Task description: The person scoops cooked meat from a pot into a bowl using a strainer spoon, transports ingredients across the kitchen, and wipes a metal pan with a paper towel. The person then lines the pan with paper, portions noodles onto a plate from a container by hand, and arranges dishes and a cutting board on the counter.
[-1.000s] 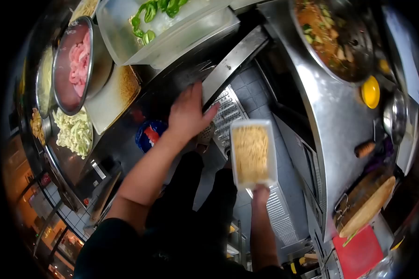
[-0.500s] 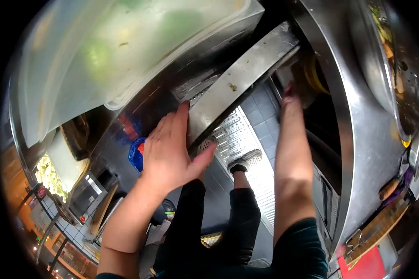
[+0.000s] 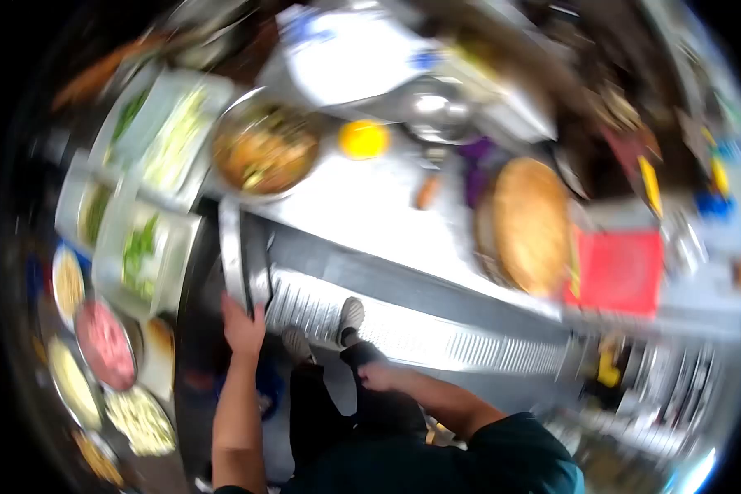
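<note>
My left hand [image 3: 243, 325] grips the near end of a metal cabinet door [image 3: 232, 255], fingers on one side and thumb on the other. The door stands open, seen edge-on from above, below the counter. My right hand [image 3: 376, 377] is in front of my thigh, away from the door. Its fingers look curled in, though blurred, and nothing shows in them. Above the door a metal bowl [image 3: 265, 148] of mixed food sits on the counter [image 3: 362, 222]. Left of the door is a plastic tub [image 3: 150, 259] with green leaves.
The counter also carries a yellow round item [image 3: 364, 139], a round wooden board [image 3: 531, 226] and a red cutting board [image 3: 617, 270]. Down the left side are a bowl of pink food [image 3: 107, 344] and other food containers. Perforated metal flooring [image 3: 436, 333] runs beneath.
The view has turned and now takes in the counter. My right hand has come out from beside the cabinet to my thigh. My left hand has stayed at the door, now gripping its end.
</note>
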The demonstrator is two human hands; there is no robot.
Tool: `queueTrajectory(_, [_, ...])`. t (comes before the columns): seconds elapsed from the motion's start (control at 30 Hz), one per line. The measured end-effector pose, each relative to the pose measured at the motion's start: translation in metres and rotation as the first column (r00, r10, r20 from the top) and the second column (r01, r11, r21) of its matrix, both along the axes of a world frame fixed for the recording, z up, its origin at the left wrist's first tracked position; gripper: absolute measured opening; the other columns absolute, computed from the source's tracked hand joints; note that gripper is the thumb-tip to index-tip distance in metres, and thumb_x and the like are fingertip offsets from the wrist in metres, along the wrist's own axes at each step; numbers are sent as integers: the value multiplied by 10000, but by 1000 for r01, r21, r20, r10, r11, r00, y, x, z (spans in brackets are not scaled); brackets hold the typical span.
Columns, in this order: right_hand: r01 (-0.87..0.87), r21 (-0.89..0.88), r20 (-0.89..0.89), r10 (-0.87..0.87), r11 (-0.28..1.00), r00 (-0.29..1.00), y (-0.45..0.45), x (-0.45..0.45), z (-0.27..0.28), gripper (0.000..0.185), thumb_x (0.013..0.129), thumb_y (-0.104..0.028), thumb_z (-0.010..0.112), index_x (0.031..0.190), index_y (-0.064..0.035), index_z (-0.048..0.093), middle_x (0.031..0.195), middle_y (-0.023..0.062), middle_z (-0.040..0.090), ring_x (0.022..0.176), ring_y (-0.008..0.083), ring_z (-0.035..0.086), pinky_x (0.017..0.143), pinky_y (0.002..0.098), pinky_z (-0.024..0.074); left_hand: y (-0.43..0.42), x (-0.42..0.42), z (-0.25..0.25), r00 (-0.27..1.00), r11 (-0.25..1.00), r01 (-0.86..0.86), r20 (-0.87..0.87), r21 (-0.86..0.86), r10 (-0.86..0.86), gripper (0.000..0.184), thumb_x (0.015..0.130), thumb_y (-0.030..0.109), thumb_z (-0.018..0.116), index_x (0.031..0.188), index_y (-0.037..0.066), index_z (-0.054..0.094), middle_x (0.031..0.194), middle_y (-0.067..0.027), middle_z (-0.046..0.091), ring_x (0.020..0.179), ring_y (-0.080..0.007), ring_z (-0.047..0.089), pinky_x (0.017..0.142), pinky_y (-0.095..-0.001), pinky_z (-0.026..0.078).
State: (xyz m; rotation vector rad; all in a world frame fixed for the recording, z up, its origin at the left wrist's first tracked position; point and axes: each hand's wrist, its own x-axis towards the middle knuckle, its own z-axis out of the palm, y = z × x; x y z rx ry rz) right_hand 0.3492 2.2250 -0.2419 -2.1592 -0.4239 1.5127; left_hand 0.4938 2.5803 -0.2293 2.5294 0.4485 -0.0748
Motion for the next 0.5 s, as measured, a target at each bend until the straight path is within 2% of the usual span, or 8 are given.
queueTrajectory(0.1, [285, -128, 41, -282, 950, 958, -61, -55, 108, 365, 930, -348, 567, 1163, -78, 646, 1142, 217, 673, 1072, 380, 653, 953, 484, 502, -31, 4, 25, 996, 987, 37, -75, -153, -49, 856, 913, 322, 690, 1494, -136, 259, 1503, -350, 369, 1382, -455, 405, 1140, -444, 349])
queueTrajectory(0.17, [460, -279, 202, -417, 843, 886, -105, -69, 179, 433, 926, -345, 580, 1288, -112, 629, 1147, 194, 699, 1071, 343, 672, 976, 441, 511, -39, 2, 23, 971, 962, 214, -70, -167, -228, 827, 914, 314, 688, 1492, -115, 280, 1476, -345, 401, 1359, -467, 421, 1129, -451, 357])
queueTrajectory(0.2, [719, -313, 285, -661, 620, 694, -132, -89, 192, 422, 926, -338, 595, 1283, -118, 634, 1114, 177, 719, 1026, 326, 693, 926, 428, 536, -38, 2, 12, 926, 915, 360, -47, -185, -374, 786, 920, 329, 677, 1492, -72, 315, 1429, -335, 446, 1322, -477, 449, 1108, -467, 374])
queueTrajectory(0.23, [854, -238, 467, -716, 463, 518, -154, -106, 220, 399, 919, -292, 626, 1270, -102, 634, 1059, 171, 733, 984, 318, 710, 883, 422, 552, -48, -5, 33, 882, 899, 378, -208, -223, -422, 753, 929, 361, 654, 1494, -29, 344, 1377, -325, 493, 1297, -472, 469, 1096, -480, 382])
queueTrajectory(0.3, [985, 21, 735, -671, 169, 99, -203, -149, 219, 329, 899, -233, 669, 1178, -59, 667, 1022, 195, 730, 939, 321, 720, 828, 406, 559, -62, -17, 41, 731, 787, 604, -303, -126, -611, 742, 930, 385, 640, 1487, -22, 367, 1361, -326, 508, 1251, -472, 514, 1063, -489, 421])
queueTrajectory(0.37, [980, 189, 785, -590, -61, -188, -233, -173, 228, 346, 887, -226, 704, 1161, -17, 672, 1021, 192, 731, 882, 277, 722, 810, 368, 557, -79, -24, 72, 583, 715, 648, -432, -265, -688, 698, 925, 396, 636, 1439, -34, 441, 1326, -330, 540, 1190, -475, 562, 1026, -490, 463])
queueTrajectory(0.4, [947, 246, 724, -610, -209, -323, -244, -179, 232, 375, 902, -242, 710, 1189, -8, 657, 1054, 207, 722, 977, 308, 720, 865, 389, 552, -87, -28, 77, 562, 674, 707, -409, -214, -719, 669, 921, 397, 642, 1401, -42, 484, 1295, -331, 562, 1164, -474, 580, 1010, -490, 477])
queueTrajectory(0.5, [769, 551, 576, -518, -325, -632, -294, -173, 225, 447, 956, -259, 675, 1271, 52, 608, 1203, 180, 693, 1104, 249, 670, 948, 362, 515, -106, -41, 81, 553, 622, 762, -321, -179, -769, 611, 911, 396, 657, 1312, -57, 573, 1214, -327, 618, 1139, -469, 601, 1004, -485, 485])
